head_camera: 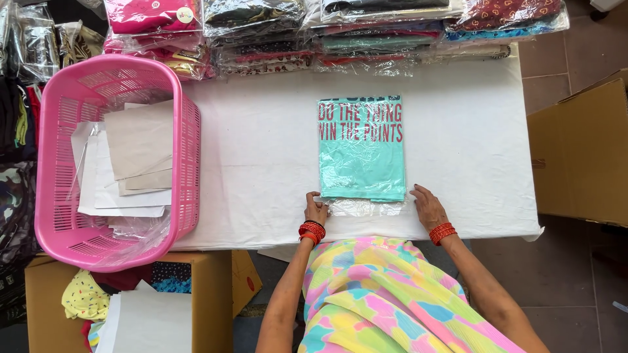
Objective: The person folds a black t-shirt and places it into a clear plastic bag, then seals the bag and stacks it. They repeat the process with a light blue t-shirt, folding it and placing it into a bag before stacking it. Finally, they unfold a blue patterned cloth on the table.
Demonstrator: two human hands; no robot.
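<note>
Hidden or unclear: the top line of print on the shirt (362, 148) is cut by the fold; the bag (366, 207) around it is clear film, seen mainly as glare and as a loose flap at the shirt's 6 o'clock edge. The packed stacks (340, 33) at 12 o'clock run off the frame. Basket (186, 140), pink, at 9 o'clock of the shirt: papers inside overlap, lower sheets hidden. Carton (579, 157) at 3 o'clock, cut by the edge. Shirt: turquoise, folded, lying flat mid-table (261, 163) on the white cover. Left hand (316, 210): at the flap's 9 o'clock end, fingers curled, pinching the film; red bangles at the wrist. Right hand (428, 206): at the flap's 3 o'clock end, fingers spread flat on the table, just touching the film, gripping nothing. Both forearms rise from 6 o'clock, elbows out.
</note>
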